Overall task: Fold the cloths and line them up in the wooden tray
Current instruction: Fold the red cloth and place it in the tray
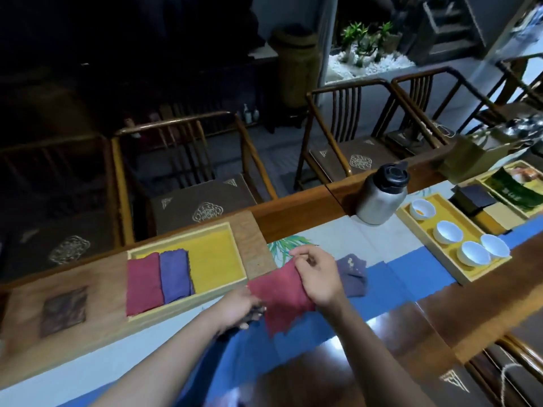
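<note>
Dim chairs lined the frame's top; below ran a long table [296, 218]. At centre, the left hand [239, 304] gripped one edge of a red cloth [282, 298] while the right hand [318, 274] pinched its upper corner, folding apparently under way. Left of centre, the wooden tray [235, 286] held two folded cloths [158, 282]; a purple cloth [352, 274] waited right. Next: double it over, squaring edges.

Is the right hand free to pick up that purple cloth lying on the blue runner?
Probably not yet: the right hand pinches the red cloth; the purple cloth lies unobstructed beside it.
</note>
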